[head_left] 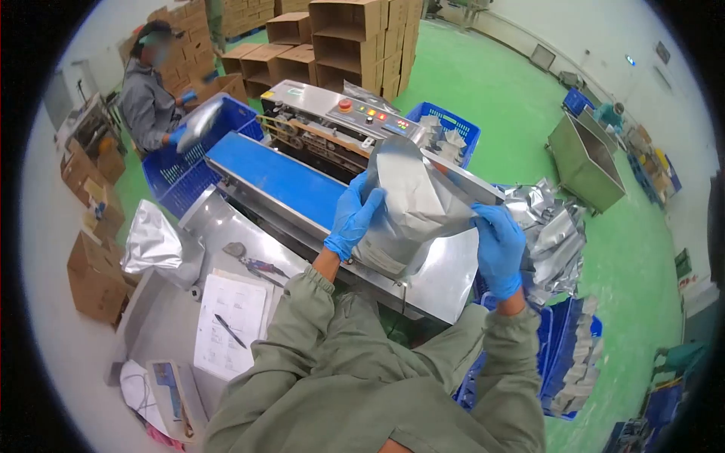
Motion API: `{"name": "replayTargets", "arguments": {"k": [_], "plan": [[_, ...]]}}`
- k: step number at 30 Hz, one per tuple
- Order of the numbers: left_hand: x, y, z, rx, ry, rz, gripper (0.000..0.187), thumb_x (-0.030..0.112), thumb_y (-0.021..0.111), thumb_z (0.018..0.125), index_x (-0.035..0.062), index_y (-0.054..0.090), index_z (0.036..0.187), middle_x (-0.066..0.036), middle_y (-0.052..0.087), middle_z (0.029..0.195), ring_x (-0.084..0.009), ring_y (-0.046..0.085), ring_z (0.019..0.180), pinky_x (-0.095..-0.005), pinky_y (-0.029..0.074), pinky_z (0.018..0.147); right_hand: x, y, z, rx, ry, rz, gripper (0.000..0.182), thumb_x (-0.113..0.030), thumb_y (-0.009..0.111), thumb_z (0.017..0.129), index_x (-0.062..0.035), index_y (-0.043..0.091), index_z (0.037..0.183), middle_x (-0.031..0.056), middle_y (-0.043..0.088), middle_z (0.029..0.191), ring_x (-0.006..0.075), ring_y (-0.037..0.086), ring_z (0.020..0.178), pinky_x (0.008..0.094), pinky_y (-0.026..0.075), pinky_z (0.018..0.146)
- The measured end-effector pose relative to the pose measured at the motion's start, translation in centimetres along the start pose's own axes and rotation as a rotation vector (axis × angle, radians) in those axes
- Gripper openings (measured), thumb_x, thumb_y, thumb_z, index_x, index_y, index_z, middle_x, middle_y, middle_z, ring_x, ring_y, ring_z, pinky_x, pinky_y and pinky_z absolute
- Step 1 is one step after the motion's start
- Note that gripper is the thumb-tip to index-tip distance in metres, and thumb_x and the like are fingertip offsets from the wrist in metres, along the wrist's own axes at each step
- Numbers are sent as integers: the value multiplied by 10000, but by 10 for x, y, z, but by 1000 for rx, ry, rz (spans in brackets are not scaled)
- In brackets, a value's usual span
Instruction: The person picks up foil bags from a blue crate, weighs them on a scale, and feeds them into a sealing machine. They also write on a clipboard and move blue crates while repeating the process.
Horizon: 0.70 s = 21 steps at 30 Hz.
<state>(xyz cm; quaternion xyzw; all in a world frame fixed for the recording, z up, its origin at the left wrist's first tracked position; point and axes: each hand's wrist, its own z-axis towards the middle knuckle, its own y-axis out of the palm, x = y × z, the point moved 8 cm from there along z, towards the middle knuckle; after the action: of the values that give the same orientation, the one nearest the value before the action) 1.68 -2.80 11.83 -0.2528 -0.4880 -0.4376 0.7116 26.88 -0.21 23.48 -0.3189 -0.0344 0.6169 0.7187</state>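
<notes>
Both my hands, in blue gloves, hold a filled silver foil bag (411,196) in front of the sealing machine (332,121). My left hand (353,215) grips the bag's left side, thumb on the near face. My right hand (498,245) is closed on its right corner. A pale label shows low on the bag. Behind my left hand runs the machine's blue conveyor belt (276,170). Under the bag is a shiny metal tray (442,279).
Left stands another foil bag (160,245), near papers (230,321), a pen (229,331) and a cutter-like tool (253,260). Foil bags (547,238) heap at right above a blue crate (555,340). Across the belt, a co-worker (151,98) holds a foil bag over a blue basket (174,177).
</notes>
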Motion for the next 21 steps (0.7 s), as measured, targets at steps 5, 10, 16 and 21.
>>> {"name": "replayTargets", "arguments": {"k": [5, 10, 16, 21], "plan": [[5, 5, 6, 144, -86, -140, 274, 192, 602, 887, -17, 612, 1063, -16, 647, 917, -55, 528, 783, -212, 444, 723, 9, 15, -36, 321, 491, 317, 166, 28, 646, 764, -10, 635, 925, 61, 615, 752, 121, 573, 685, 251, 442, 657], [-2, -1, 26, 275, -91, -180, 240, 221, 609, 887, -13, 663, 883, 38, 599, 701, -25, 448, 635, -211, 397, 569, 39, 49, -61, 132, 534, 212, 14, -1, 624, 804, 11, 619, 807, 24, 594, 701, 90, 525, 651, 253, 405, 594], [-50, -2, 62, 156, -209, -54, 310, 272, 604, 886, -7, 652, 759, 37, 568, 643, -28, 432, 597, -218, 374, 541, 102, 56, -86, 362, 798, 507, 153, -109, 600, 863, 16, 629, 781, -10, 557, 677, 59, 463, 628, 217, 359, 569], [-122, 8, 67, 29, -353, 209, 353, 322, 625, 816, -18, 658, 723, -99, 611, 626, -170, 542, 573, -327, 433, 562, 152, 72, -113, 350, 965, 586, 163, -115, 603, 851, 4, 631, 743, 8, 563, 647, 74, 482, 593, 219, 369, 550]]}}
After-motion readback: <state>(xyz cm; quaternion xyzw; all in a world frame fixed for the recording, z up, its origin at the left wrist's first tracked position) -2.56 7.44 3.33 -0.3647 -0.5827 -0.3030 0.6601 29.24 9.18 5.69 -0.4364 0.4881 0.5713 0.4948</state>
